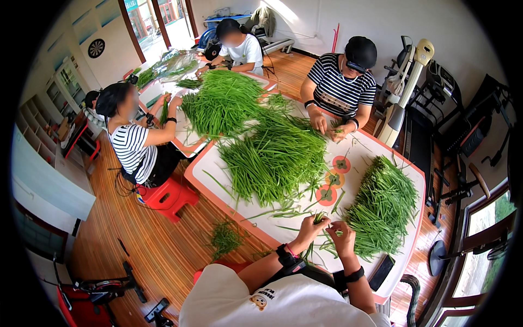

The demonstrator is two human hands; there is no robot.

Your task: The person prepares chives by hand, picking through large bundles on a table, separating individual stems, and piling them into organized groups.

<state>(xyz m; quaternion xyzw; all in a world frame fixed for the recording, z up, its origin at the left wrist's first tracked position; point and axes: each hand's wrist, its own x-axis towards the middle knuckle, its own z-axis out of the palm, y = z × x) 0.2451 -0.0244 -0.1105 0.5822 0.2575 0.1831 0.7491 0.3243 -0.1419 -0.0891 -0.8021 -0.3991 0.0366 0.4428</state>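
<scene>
Near the front edge of the table, my left hand [311, 230] is closed around a few thin green stalks [308, 252], which look like garlic chive stems and hang down from it. My right hand [343, 238] is right beside it with fingers pinched at the stalks; what lies between its fingertips is too small to make out. To the right of my hands lies a neat pile of the same stalks [384, 207]. A larger loose heap [275, 155] spreads across the middle of the table, with single stalks scattered in front of it.
Across the white, orange-edged table [256, 218], a person in stripes [340, 82] handles stalks. Two more people sit at the far table, by another heap [223, 101]. A phone [382, 272] lies near my right forearm. Fallen stalks [225, 240] lie on the floor near a red stool [168, 197].
</scene>
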